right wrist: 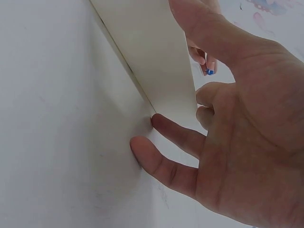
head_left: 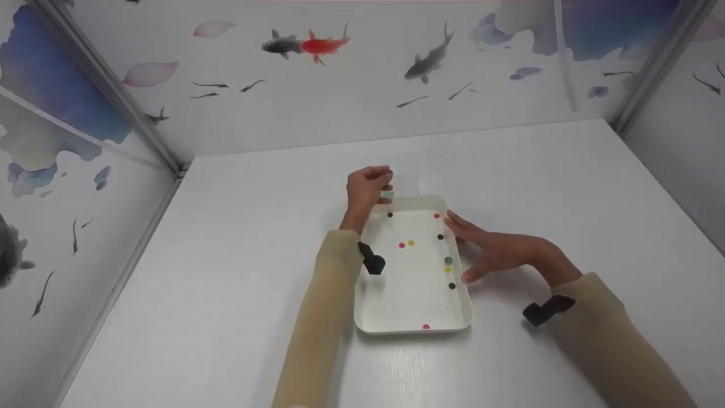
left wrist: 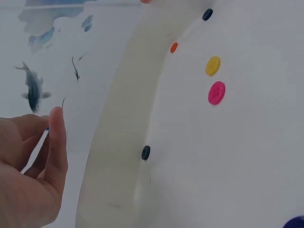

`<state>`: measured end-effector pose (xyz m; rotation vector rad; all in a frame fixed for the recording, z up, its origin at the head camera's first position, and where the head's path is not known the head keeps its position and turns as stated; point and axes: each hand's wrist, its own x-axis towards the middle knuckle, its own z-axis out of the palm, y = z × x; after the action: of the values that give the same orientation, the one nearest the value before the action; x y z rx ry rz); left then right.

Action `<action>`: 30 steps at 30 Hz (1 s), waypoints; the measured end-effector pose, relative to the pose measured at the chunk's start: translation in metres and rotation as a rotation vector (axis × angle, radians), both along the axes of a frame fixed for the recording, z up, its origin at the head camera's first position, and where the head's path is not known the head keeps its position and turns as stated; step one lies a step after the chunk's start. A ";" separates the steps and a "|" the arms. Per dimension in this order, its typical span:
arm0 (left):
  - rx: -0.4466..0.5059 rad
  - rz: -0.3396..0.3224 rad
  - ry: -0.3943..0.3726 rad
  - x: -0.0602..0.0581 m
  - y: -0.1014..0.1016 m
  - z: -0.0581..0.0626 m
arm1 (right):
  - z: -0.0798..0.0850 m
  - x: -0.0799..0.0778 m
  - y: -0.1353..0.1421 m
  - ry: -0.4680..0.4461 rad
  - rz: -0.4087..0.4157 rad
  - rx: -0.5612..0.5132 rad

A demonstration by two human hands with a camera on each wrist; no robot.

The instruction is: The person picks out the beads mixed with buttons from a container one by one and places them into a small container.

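Note:
My left hand (head_left: pixel 364 190) is just past the far left corner of a white tray (head_left: pixel 396 306). Between its thumb and fingertips it pinches a small blue button (right wrist: pixel 210 71), mostly covered in the head view. Spread along the tray's right side, my right hand (head_left: pixel 498 250) has its fingertips against the outer wall and its thumb by the rim. Inside the tray lie several loose buttons, among them a pink button (left wrist: pixel 216 93), a yellow button (left wrist: pixel 213 66), a small orange-red button (left wrist: pixel 174 47) and a black button (left wrist: pixel 146 152).
A see-through container (head_left: pixel 406 184) stands behind the tray's far edge, with a pale green patch (head_left: pixel 387 194) beside the left fingers. The white table (head_left: pixel 226 255) meets fish-patterned walls (head_left: pixel 368 107) at the back and sides.

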<state>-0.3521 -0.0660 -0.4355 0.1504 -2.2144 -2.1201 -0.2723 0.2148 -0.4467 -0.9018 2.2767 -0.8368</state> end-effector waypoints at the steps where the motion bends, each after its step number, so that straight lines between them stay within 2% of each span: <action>1: 0.003 0.002 0.003 0.000 0.000 0.000 | 0.000 0.000 0.000 0.002 0.003 -0.004; 10: 0.033 -0.009 0.010 -0.001 0.001 -0.004 | 0.002 0.001 0.000 0.015 0.032 -0.027; 15: 0.022 -0.010 -0.002 0.000 0.003 -0.003 | 0.002 0.000 0.000 0.008 0.027 -0.023; 21: 0.015 0.006 0.020 0.004 0.006 0.000 | 0.000 0.000 -0.001 0.009 0.014 -0.006; 30: -0.015 -0.068 0.050 0.018 0.014 0.002 | 0.002 0.002 -0.001 0.014 0.011 0.004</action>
<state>-0.3338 -0.0516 -0.4337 0.0215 -2.2377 -2.1156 -0.2705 0.2134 -0.4445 -0.9199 2.2823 -0.8237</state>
